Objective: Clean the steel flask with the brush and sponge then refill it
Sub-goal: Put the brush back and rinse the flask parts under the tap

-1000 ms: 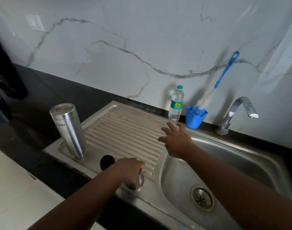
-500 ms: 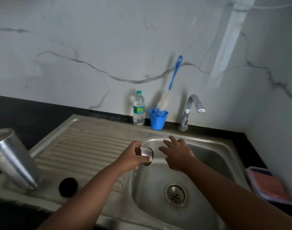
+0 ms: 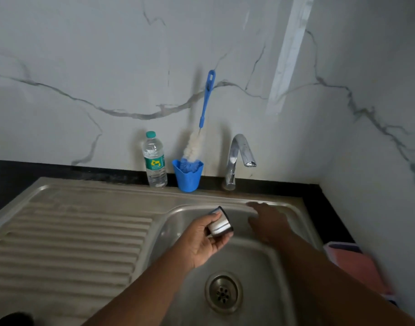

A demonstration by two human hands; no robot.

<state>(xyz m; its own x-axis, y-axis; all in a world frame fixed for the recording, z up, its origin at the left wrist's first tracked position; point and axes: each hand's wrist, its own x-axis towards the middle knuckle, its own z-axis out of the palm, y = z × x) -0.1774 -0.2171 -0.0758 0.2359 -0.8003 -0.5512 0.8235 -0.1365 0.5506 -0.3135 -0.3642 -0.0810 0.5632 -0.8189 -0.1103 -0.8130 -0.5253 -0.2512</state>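
I see the left hand [image 3: 203, 241] gripping the steel cap [image 3: 219, 223] over the sink [image 3: 284, 267]. Right hand [image 3: 268, 223], fingers loose and empty, hovers below the tap [image 3: 239, 156].

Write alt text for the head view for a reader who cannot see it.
Over a steel sink basin, the left hand holds a small steel flask cap while the right hand, blurred, reaches toward the tap. Behind, a water bottle stands beside a blue cup holding a bottle brush.
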